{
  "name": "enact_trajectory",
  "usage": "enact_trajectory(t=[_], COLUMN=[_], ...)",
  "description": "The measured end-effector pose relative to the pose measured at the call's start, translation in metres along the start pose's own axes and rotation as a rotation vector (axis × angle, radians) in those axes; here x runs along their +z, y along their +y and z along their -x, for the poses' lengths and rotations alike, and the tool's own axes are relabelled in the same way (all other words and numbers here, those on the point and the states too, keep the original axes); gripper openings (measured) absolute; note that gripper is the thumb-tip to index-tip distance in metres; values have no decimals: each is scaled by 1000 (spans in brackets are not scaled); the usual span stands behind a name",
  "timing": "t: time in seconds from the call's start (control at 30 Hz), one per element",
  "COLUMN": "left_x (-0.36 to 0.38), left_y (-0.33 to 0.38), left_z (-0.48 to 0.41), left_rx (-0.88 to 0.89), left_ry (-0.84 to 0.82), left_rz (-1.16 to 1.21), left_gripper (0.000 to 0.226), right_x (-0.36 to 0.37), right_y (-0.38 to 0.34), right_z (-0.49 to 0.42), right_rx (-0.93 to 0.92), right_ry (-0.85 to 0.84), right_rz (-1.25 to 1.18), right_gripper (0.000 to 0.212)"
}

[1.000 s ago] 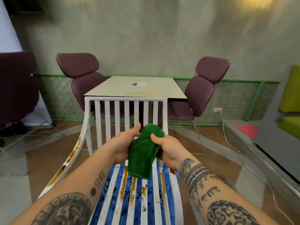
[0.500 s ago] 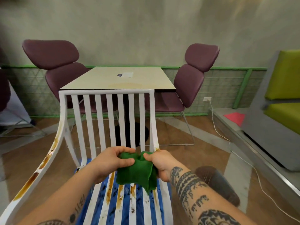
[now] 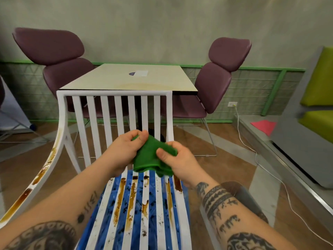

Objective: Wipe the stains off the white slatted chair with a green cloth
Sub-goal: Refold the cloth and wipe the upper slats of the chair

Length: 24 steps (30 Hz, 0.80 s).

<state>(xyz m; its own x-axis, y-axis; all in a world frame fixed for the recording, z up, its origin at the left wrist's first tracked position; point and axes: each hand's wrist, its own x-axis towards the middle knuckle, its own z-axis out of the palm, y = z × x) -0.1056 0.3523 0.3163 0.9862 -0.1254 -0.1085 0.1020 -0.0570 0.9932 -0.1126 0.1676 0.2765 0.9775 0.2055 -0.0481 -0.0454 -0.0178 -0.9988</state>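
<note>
Gripping the cloth point(image 3: 149, 157) in both hands: pinching its top edge with curled fingers of the left hand point(image 3: 124, 150), clamping the other side between thumb and fingers of the right hand point(image 3: 177, 159). Holding it bunched just above the back of the chair point(image 3: 115, 92) seat, seemingly clear of the slats. Seeing brown stains point(image 3: 132, 193) along the seat and down the armrest point(image 3: 43, 170) on the left; judging wiping not yet begun, nearly everything left

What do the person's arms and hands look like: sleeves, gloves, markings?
No sleeves or gloves in view; left hand and right hand are bare. Left forearm: short dark strokes, a dot, a large patterned tattoo near the elbow. Right forearm: dark patterned bands, rows of glyphs, another large design near the elbow.
</note>
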Motion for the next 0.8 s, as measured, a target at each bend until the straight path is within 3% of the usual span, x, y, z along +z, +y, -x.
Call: enact_trajectory(t=[0.1,0.2,0.3,0.37,0.43,0.53,0.6,0.67,0.8], left_x=[26,58,87,96,94,80,70,64,70], left_y=[-5,-20,-37,-42,-47,-62,-72,-85,-118], left_z=[-18,-42,-67,-74,-79,-90,-100,-110,-122], left_rx=[-87,-107,-186,-251,-334,-346,-311,-320,-442], left_ry=[-25,82,203,154,28,-150,-18,189,138], left_rz=[199,244,397,488,525,388,243,218,186], left_gripper=[30,20,22,30,45,61,53,36,17], right_x=[-25,-42,-47,-53,-64,-79,-87,-93,-88], right_y=[-7,-1,17,36,53,66,74,84,97], right_z=[-17,-40,-48,-50,-53,-63,-74,-87,-111], right_rx=[-34,-91,-83,-69,-103,-93,-76,-38,-10], right_ry=[254,507,332,211,213,241,306,360,263], right_rz=[-148,-88,147,372,482,432,443,530,750], right_gripper=[27,33,58,67,57,23,13,22,39])
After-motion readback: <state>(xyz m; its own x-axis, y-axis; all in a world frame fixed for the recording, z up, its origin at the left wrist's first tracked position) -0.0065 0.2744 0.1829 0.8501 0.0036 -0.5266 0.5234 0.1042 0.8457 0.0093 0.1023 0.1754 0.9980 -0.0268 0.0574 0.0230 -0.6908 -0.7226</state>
